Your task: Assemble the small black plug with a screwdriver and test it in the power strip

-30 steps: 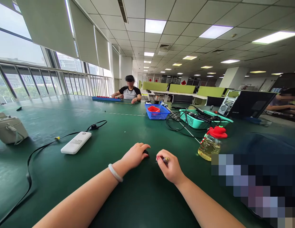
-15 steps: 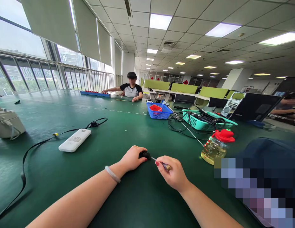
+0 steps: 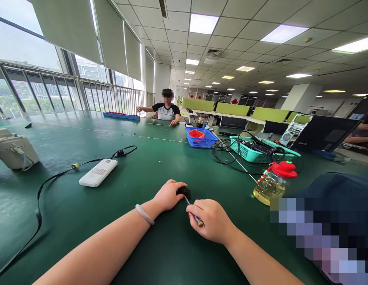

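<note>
Green desk [image 3: 178,253]: left hand [image 3: 167,196] pinches small black object [image 3: 185,192]; right hand [image 3: 212,219] grips slim metal-shafted tool [image 3: 198,221], tip beside it; work seemingly unfinished.

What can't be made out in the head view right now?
Head view:
Black object: left part hidden by the left hand.
Thin tool: partly covered by the right hand; tip too small to tell whether it touches.
Beige case: cut off by the left edge.
Dark item, lower right: masked by pixel blocks, cut off by the right edge.
</note>
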{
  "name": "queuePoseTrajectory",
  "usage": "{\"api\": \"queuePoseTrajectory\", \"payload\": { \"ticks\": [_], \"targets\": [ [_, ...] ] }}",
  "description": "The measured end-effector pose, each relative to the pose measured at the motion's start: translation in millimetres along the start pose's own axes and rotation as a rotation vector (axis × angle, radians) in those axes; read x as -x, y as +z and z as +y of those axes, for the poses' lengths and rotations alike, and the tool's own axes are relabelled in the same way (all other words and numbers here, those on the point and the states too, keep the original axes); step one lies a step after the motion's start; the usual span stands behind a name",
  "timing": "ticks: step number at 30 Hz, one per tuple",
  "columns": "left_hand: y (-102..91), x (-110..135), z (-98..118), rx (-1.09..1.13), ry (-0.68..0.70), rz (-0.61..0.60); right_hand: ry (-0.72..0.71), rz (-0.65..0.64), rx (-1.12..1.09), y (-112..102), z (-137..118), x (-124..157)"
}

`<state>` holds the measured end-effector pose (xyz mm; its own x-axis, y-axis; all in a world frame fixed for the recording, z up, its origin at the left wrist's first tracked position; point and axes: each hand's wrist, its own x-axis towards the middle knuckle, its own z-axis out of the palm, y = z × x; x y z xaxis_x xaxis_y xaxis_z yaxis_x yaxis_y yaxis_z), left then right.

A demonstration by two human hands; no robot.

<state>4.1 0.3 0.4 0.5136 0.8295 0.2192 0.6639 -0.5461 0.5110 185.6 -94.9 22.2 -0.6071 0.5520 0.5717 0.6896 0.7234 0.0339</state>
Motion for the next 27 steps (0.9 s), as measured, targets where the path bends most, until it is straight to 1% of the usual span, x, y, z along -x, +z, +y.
{"api": "queuePoseTrajectory", "payload": {
  "ticks": [5, 11, 17, 24, 27],
  "targets": [
    [-0.6, 0, 0, -0.01, -0.002, 0.003, -0.016, -0.079, 0.077, 1, -5, -1],
    [-0.5, 0, -1, -0.003, -0.002, 0.004, -0.032, -0.094, 0.134, 1, -8, -1],
    [-0.8, 0, -1, -0.005, -0.006, 0.001, 0.003, -0.127, 0.155, 1, -8, -2],
    [-2.9, -2, 1, -0.003, -0.026, -0.006, 0.018, -0.269, 0.162, 5, -14, -2],
    [-5.2, -3, 3, 0.006, -0.052, -0.003, 0.02, -0.303, 0.146, 9, -13, 0]
  ]
}}
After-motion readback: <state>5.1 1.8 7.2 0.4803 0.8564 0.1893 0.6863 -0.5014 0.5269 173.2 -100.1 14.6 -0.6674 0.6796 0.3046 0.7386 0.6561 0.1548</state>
